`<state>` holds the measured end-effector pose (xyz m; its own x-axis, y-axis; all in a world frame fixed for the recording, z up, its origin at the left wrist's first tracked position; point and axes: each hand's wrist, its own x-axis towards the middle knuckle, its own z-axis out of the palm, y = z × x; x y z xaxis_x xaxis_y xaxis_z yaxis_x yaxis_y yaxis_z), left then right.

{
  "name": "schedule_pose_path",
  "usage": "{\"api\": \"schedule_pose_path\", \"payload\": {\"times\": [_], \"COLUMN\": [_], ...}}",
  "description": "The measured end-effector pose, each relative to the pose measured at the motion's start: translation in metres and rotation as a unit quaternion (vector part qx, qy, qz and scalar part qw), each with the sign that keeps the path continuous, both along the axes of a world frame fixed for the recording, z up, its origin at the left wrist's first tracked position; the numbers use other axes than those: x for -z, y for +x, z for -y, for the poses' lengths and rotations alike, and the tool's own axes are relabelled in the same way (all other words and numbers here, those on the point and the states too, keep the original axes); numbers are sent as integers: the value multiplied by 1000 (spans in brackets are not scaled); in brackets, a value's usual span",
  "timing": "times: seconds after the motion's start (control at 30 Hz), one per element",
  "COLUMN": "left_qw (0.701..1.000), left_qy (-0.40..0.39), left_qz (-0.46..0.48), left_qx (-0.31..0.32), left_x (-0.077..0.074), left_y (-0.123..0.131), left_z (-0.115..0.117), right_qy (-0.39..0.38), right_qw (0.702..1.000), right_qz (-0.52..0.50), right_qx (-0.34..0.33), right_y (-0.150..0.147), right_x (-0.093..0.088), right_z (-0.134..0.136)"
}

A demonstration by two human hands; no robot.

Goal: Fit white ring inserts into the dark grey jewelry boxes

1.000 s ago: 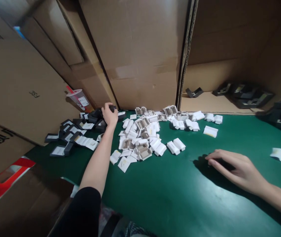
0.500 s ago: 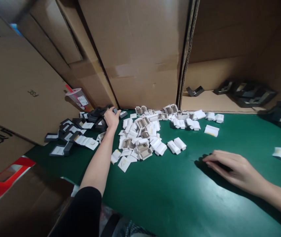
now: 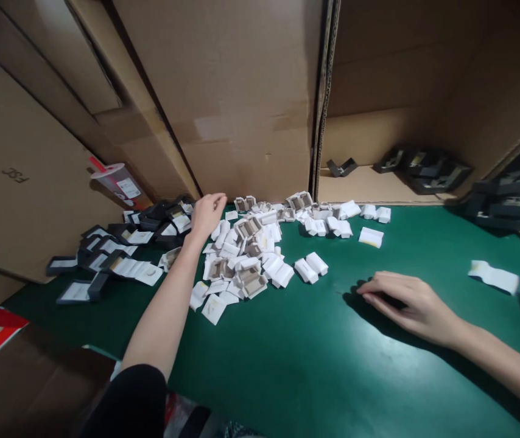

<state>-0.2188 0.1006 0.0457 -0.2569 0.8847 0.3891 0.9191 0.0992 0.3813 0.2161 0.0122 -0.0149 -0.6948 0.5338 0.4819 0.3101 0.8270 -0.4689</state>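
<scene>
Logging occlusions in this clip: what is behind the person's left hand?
A brown cardboard panel stands behind the left hand. Whatever the hand covers, including anything in its palm, cannot be seen.

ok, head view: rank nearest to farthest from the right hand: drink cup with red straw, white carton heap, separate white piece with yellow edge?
From the right hand:
1. yellow-edged white piece: just beyond the hand
2. white carton heap: off to the left, mid-picture
3. drink cup: far left, toward the back
</scene>
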Motion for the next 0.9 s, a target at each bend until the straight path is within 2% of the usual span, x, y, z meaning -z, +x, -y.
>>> {"api": "schedule_pose_path", "payload": {"times": [0.13, 0.27, 0.37, 0.47, 0.53, 0.57, 0.67, 0.77, 0.83, 0.9], "left_qw": [992, 980, 970, 961, 956, 954, 947, 948, 951, 945], "left_qy": [-68, -132, -163, -186, -202, -211, -242, -240, -224, -220], "left_qz": [19, 50, 69, 82, 87, 88, 82, 72, 31, -35], "left_qx": [101, 140, 165, 188, 195, 195, 197, 199, 212, 240], "left_x": [10, 17, 15, 10, 4, 0, -15, -30, -38, -42], "left_y": [23, 32, 37, 43, 46, 46, 46, 49, 54, 63], "left_z": [-9, -9, -6, -3, -1, 0, 4, 8, 12, 16], "right_qy": [1, -18, -47, -59, -41, -30, 13, 74, 53, 15], "right_qw": [1000, 1000, 999, 997, 994, 988, 938, 841, 788, 756], "right_qz": [0, 2, 11, 54, 88, 97, 181, 293, 345, 389], "right_qx": [-9, -6, -1, 3, 56, 115, 295, 448, 507, 526], "right_y": [0, 0, -1, 4, 15, 24, 62, 109, 136, 154], "right_x": [-2, -2, -4, -14, -27, -35, -55, -59, -52, -42], "right_z": [0, 1, 0, -12, -26, -35, -61, -82, -90, -96]}}
